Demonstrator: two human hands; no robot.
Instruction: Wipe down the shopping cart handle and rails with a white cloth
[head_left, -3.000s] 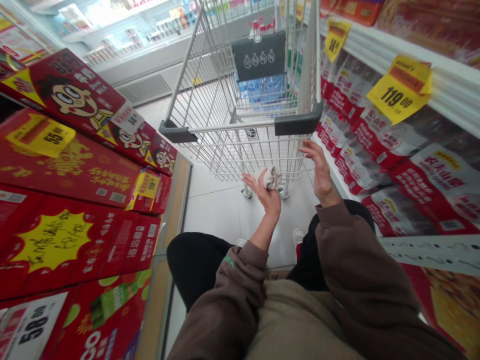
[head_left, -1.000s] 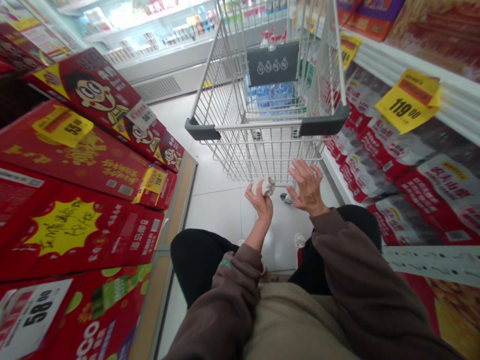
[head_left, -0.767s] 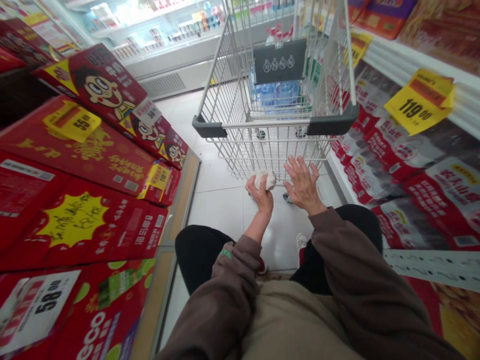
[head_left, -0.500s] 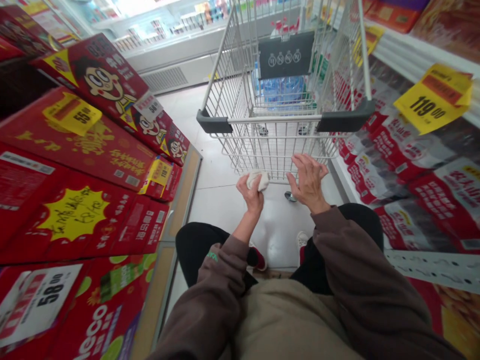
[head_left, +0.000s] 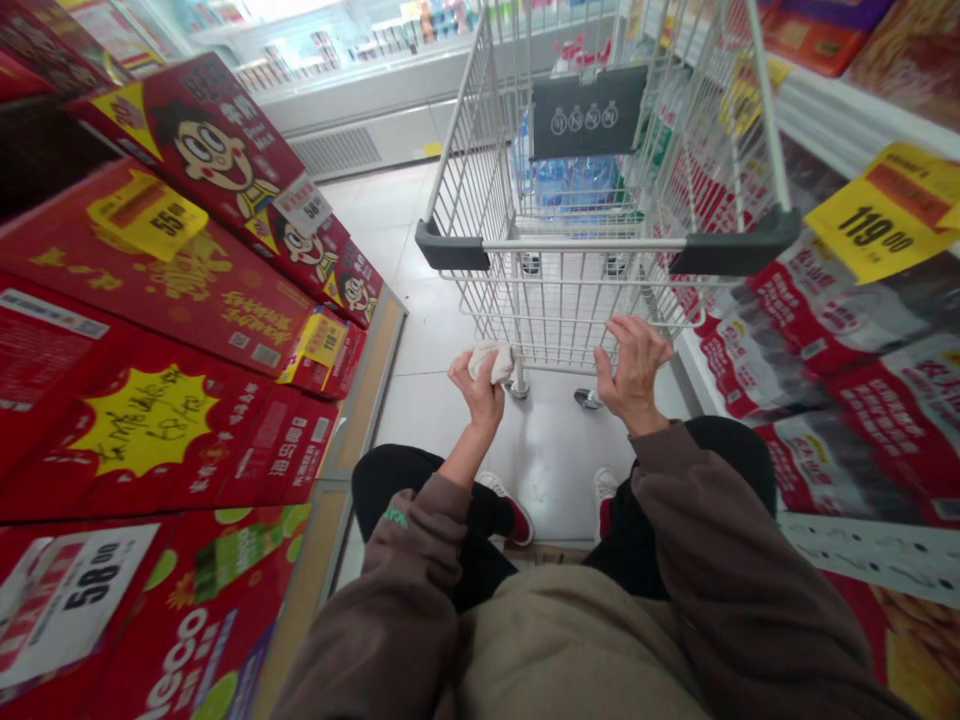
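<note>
Crouched close behind the wire shopping cart (head_left: 585, 244), lower rear grille just beyond both hands. Stacked well left of the grip, red boxes (head_left: 150, 330); shelved to its right, red packs (head_left: 825, 330). Up on a bent wrist, left hand (head_left: 476, 388) clenched round a crumpled white cloth (head_left: 493, 360), wad poking out above the fist, just short of the cart's bottom rail. Alongside, right hand (head_left: 634, 372) released, fingers loosely spread toward the grille, holding nothing

I read "119 00" on the yellow shelf tag (head_left: 874, 225), "55 00" on a yellow sticker (head_left: 146, 212) on a red box (head_left: 202, 310), and "58 00" on the white tag (head_left: 67, 600) at the lower left.
</note>
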